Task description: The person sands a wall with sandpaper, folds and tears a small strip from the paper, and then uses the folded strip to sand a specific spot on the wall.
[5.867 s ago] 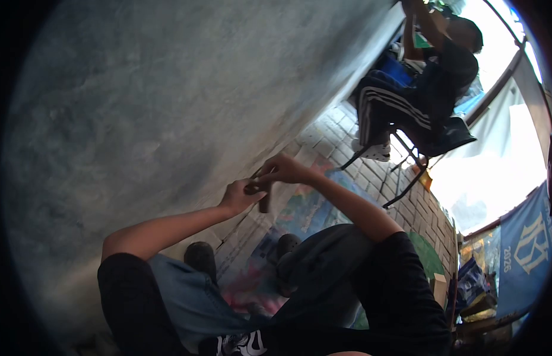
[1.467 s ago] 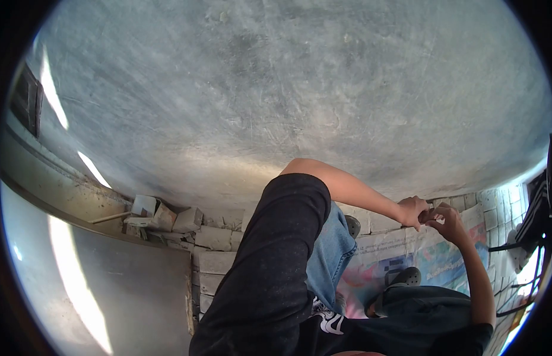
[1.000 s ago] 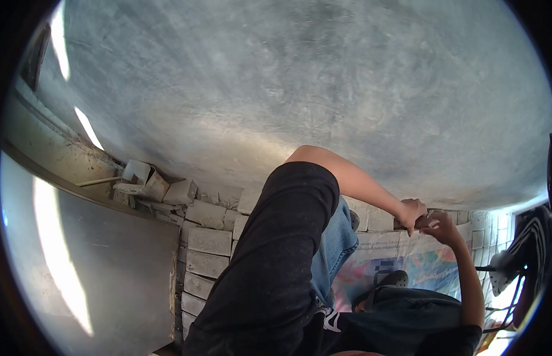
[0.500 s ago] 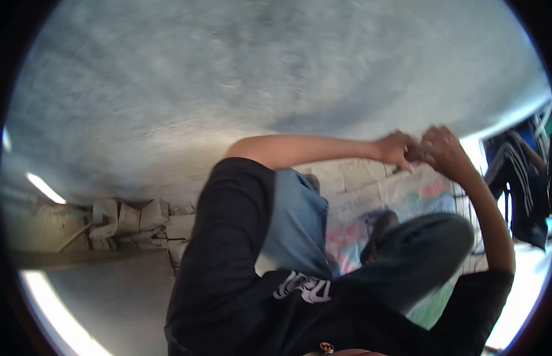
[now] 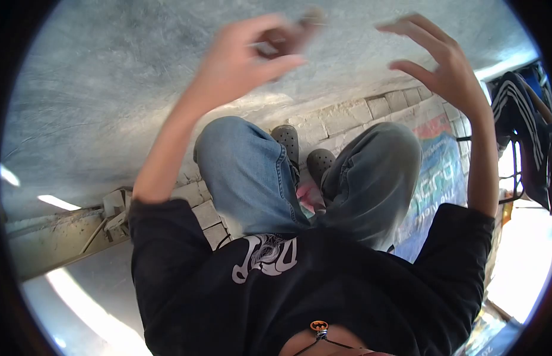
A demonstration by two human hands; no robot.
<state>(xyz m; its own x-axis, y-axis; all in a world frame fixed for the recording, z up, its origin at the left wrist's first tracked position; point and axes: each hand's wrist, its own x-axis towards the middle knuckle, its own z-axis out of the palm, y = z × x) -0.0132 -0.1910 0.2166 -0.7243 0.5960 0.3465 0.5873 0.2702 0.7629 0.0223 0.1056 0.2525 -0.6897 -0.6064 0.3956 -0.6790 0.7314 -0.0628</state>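
Brown object: at the left hand's fingers, toward the right hand; blurred, so from where I stand I cannot tell what it is.
Long axis: appears to slant from the left palm up and across toward the right fingertips; blur leaves its exact ends uncertain.
Nearer hand: the left hand (image 5: 240,56), its fingers curled about the brown object (image 5: 298,37), thumb stretched out below.
Right hand (image 5: 447,66): fingers and thumb spread apart, nothing visible in the grasp.
Gap: the object sits between the two hands, touching the left, clear of the right; bare wall (image 5: 347,53) shows behind the gap.
Hand height: both hands raised beyond the bent knees in jeans (image 5: 246,172), well apart from the printed sheet (image 5: 439,178) on the floor.
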